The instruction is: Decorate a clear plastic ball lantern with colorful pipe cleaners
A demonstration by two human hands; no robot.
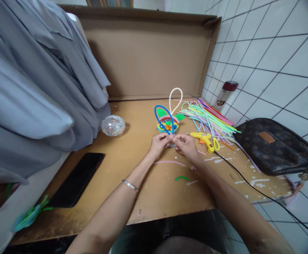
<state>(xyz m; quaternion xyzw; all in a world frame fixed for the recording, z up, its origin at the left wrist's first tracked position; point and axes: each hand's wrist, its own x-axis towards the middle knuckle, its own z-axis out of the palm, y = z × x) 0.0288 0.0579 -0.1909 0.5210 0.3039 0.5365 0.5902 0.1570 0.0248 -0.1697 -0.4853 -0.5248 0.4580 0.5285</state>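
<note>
1. Watching remotely, I had the blue loop [173, 121] leaning left above the table [114, 158], in front of the leafy ornament [168, 127].
2. I judged it light, bendable and springy, not fragile; best hold was low, at the ends.
3. Left hand [159, 145] and right hand [185, 144] both pinched that bottom, thumbs against fingers, converging nearly tip to tip.

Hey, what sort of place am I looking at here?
Probably a small indoor craft spot, perhaps at home: a yellow glue gun and a pile of colorful pipe cleaners lie on a worn table beside a white tiled wall.
</note>
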